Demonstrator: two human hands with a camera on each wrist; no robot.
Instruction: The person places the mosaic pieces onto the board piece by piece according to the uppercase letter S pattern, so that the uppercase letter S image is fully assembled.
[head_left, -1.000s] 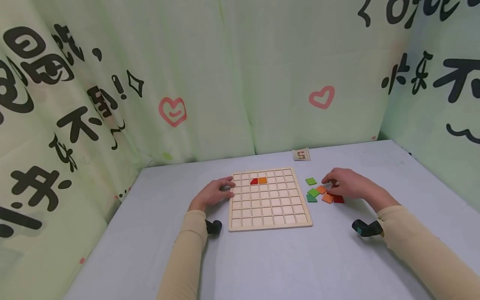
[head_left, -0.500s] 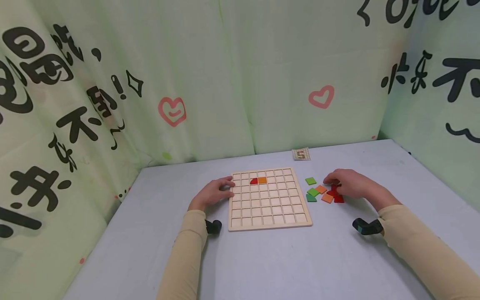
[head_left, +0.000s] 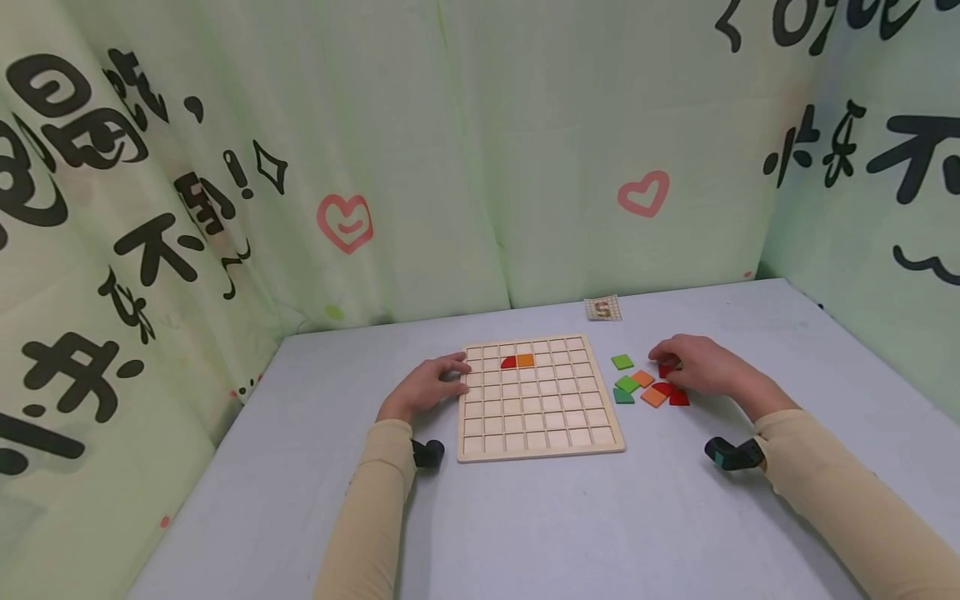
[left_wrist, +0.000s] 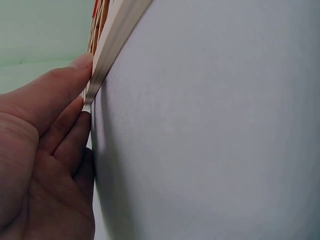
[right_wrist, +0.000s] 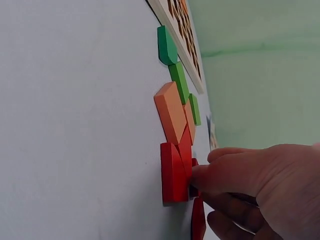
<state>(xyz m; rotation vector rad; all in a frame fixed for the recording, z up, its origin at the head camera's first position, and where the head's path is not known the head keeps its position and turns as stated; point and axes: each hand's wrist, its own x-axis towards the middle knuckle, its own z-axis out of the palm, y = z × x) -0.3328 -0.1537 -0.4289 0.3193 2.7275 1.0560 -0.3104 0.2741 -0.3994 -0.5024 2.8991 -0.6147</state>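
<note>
A square wooden grid board (head_left: 538, 405) lies on the table with a red quarter-round tile (head_left: 509, 362) and an orange square tile (head_left: 526, 361) in neighbouring cells. My left hand (head_left: 426, 387) rests against the board's left edge, thumb over the rim (left_wrist: 111, 46) and relaxed fingers beside it. To the right of the board, my right hand (head_left: 699, 367) pinches a red tile (head_left: 664, 370) at the far side of a loose pile. Its thumb (right_wrist: 220, 172) covers part of that tile. Other red tiles (right_wrist: 172, 175) lie close to the fingertips.
Beside the board's right edge are light green tiles (head_left: 622, 362), a dark green tile (head_left: 623, 397) and orange tiles (head_left: 654, 397). A small patterned card (head_left: 602, 308) lies near the table's back edge. Printed curtains (head_left: 487, 167) stand behind the table.
My right fingertips have drawn a red tile slightly away from the pile, toward the back, uncovering the red tiles nearer me. The left hand and the board have stayed still.
</note>
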